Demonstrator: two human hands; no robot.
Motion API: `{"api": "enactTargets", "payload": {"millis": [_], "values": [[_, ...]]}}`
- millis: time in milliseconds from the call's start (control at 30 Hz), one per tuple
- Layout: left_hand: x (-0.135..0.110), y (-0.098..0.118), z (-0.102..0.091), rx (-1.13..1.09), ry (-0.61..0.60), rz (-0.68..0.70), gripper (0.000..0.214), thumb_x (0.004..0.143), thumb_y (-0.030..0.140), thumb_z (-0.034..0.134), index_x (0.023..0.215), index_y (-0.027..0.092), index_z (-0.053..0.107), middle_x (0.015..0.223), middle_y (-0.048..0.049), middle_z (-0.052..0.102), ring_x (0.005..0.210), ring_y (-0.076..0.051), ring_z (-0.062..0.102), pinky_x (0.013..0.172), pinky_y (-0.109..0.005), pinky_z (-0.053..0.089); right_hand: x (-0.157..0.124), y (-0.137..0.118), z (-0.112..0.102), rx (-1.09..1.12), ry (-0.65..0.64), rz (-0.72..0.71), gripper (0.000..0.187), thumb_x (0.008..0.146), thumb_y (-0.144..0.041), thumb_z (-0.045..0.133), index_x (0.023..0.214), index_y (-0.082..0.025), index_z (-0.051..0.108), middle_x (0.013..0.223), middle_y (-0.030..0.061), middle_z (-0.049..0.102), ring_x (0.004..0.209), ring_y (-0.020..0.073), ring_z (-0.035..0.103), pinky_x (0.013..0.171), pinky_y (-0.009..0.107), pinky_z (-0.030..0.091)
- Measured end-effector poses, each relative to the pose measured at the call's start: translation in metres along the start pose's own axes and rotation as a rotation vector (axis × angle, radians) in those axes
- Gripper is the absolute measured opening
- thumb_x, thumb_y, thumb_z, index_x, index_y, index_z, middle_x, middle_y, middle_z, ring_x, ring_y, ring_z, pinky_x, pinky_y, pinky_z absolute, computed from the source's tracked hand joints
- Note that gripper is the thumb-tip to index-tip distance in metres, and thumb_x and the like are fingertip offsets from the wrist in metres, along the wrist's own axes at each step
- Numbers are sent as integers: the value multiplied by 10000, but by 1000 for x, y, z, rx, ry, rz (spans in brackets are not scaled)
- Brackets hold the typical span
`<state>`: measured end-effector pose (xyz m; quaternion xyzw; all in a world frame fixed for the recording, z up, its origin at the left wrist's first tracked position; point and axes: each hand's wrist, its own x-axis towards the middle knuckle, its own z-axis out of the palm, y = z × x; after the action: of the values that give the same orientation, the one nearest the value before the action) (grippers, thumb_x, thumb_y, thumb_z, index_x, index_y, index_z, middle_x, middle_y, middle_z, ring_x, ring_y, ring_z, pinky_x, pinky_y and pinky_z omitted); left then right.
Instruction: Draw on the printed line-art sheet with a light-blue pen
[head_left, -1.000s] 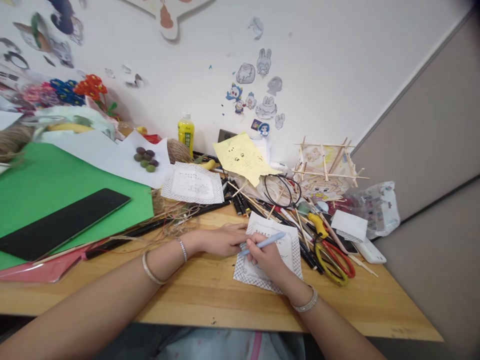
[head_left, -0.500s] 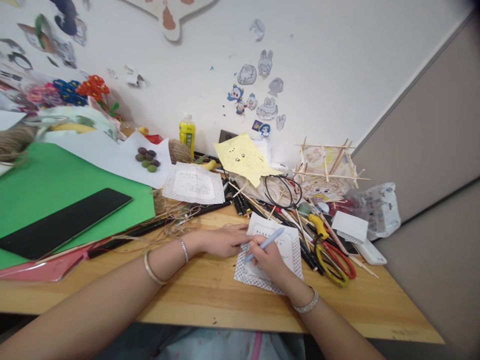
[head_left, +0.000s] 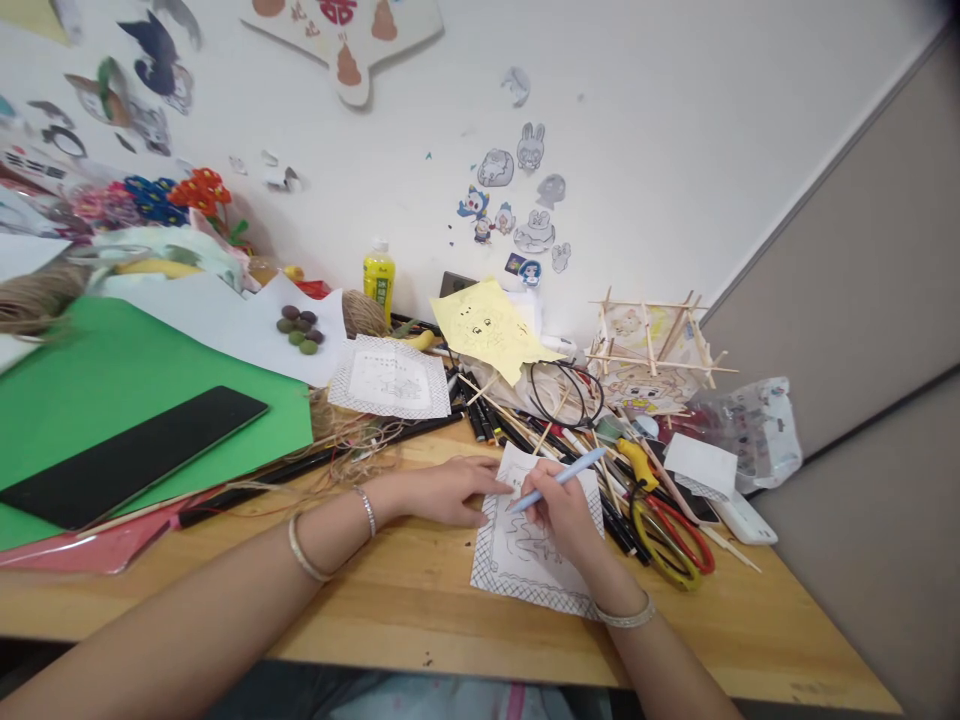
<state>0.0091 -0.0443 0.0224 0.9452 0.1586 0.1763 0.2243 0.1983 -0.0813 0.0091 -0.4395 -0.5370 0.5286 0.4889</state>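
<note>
A light blue pen [head_left: 559, 478] is gripped in my right hand [head_left: 561, 508], its tip over the upper left of a white sheet of paper [head_left: 517, 575]. The sheet has a crosshatched border and black line drawing inside; my right hand covers part of it. My left hand [head_left: 450, 490] lies flat at the sheet's left edge, fingers stretched out and fingertips touching the paper. Farther back lies a similar bordered sheet [head_left: 388, 378] with writing and a small drawing.
Pens, sticks and yellow-and-red-handled scissors [head_left: 667, 535] crowd the right side. Behind them stands a stick frame [head_left: 652, 350]. A yellow paper [head_left: 487, 325] and a drink bottle [head_left: 379, 280] are at the back. Left, a black tablet-like slab [head_left: 135, 455] rests on green card [head_left: 67, 370].
My right hand and pen have shifted right and away from my left hand, uncovering more of the drawing. My left fingers are more spread. The camera view has tilted slightly up.
</note>
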Motion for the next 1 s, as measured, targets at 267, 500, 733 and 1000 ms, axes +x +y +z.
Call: {"api": "enactTargets", "payload": {"millis": [267, 500, 733, 1000], "values": [[-3, -2, 9, 102, -60, -34, 555, 790, 287, 571, 1312, 262, 386, 1356, -58, 431, 1250, -271, 345, 1031, -387, 259, -6, 9, 6, -153, -75, -1, 199, 750, -286, 500, 586, -177, 470, 396, -54, 467, 356, 71, 388, 364, 175, 285], [-1, 1, 5, 123, -35, 20, 472, 803, 203, 507, 1264, 269, 428, 1212, -34, 553, 1128, -226, 469, 978, -328, 326, -14, 21, 8, -331, -145, -102, 257, 794, -261, 480, 552, -184, 439, 476, -39, 459, 463, 93, 421, 468, 211, 331], [-2, 0, 7, 114, -39, 15, 464, 823, 217, 484, 1276, 277, 409, 1247, -28, 531, 1145, -216, 459, 1003, -336, 299, -13, 22, 7, -371, -177, -137, 257, 806, -274, 473, 566, -187, 447, 502, -32, 476, 508, 111, 448, 518, 230, 350], [-4, -4, 8, 134, -65, -17, 507, 833, 257, 481, 1321, 299, 350, 1279, -33, 498, 1207, -229, 400, 1029, -353, 263, -13, 24, 6, -362, -160, -113, 270, 810, -277, 458, 557, -184, 444, 482, -38, 459, 468, 99, 416, 478, 219, 332]]}}
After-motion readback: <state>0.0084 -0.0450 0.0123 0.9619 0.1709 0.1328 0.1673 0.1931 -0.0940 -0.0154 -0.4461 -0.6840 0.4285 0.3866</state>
